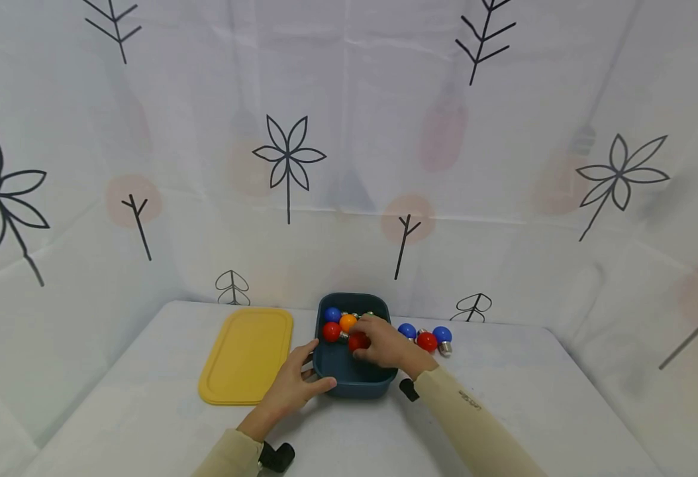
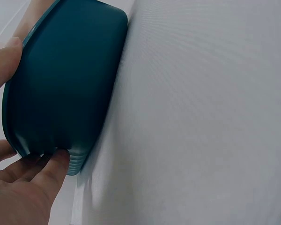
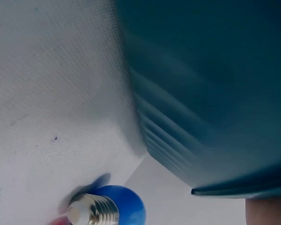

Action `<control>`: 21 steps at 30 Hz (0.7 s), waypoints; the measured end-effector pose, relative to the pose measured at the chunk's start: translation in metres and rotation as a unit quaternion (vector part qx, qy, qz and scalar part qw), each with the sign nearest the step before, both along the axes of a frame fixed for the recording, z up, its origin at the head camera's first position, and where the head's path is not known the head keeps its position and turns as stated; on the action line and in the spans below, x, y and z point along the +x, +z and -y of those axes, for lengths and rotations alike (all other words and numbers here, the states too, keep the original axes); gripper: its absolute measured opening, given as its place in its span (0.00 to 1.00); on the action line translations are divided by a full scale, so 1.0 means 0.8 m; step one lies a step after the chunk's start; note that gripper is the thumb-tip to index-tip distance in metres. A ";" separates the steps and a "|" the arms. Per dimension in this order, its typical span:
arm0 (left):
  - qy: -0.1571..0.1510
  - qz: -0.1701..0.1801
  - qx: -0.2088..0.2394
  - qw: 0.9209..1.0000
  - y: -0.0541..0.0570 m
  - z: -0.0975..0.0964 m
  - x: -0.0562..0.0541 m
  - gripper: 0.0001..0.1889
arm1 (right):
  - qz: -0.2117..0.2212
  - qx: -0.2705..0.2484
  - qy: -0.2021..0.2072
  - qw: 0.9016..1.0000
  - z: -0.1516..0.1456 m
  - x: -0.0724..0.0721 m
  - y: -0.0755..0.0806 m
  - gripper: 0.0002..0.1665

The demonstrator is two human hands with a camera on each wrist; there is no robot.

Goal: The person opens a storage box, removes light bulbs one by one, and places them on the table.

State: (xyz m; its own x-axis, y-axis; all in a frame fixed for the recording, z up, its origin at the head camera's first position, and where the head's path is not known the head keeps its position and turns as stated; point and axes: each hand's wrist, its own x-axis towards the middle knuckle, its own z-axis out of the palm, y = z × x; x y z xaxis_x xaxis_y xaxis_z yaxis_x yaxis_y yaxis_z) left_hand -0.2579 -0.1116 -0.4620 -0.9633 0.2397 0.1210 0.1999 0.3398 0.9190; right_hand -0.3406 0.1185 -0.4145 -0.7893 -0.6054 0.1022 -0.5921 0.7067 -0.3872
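Note:
A dark teal plastic bin (image 1: 357, 389) stands on the table with light bulbs in its far half. My left hand (image 1: 289, 384) grips the bin's near left corner, thumb at the front rim and fingers along the side; the left wrist view shows these fingers against the teal wall (image 2: 65, 79). Reaching over the right rim, my right hand (image 1: 387, 343) holds a red bulb (image 1: 357, 342) inside the bin. Beside it lie another red bulb (image 1: 331, 332), an orange bulb (image 1: 348, 322) and a blue bulb (image 1: 332, 315). More bulbs behind are partly hidden by the right hand.
Left of the bin lies a yellow lid (image 1: 246, 358), flat on the white-covered table (image 1: 492, 397). To the right are several loose bulbs, among them a red one (image 1: 427, 342) and a blue one (image 1: 442, 334). A patterned white cloth (image 1: 349, 252) hangs behind the table.

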 end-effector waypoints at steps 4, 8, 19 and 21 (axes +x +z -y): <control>-0.002 -0.001 0.005 1.000 -0.001 0.001 -0.001 0.48 | -0.007 -0.020 0.003 1.000 -0.002 0.002 0.003 0.25; -0.004 -0.001 0.004 1.000 -0.001 0.001 -0.001 0.48 | -0.006 -0.033 -0.005 0.999 -0.006 0.004 0.005 0.26; -0.001 -0.002 0.003 1.000 0.000 -0.001 0.000 0.47 | -0.035 -0.077 -0.026 0.996 -0.028 0.011 0.019 0.24; 0.001 -0.001 0.003 1.000 0.000 0.000 0.001 0.47 | -0.039 -0.081 -0.035 0.995 -0.033 0.013 0.022 0.24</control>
State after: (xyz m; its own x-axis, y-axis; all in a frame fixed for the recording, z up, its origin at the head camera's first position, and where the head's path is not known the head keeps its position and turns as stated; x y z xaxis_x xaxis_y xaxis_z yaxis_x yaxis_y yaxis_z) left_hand -0.2574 -0.1113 -0.4619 -0.9634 0.2378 0.1236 0.2009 0.3351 0.9205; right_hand -0.3304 0.1450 -0.3966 -0.8145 -0.5204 0.2562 -0.5768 0.6792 -0.4539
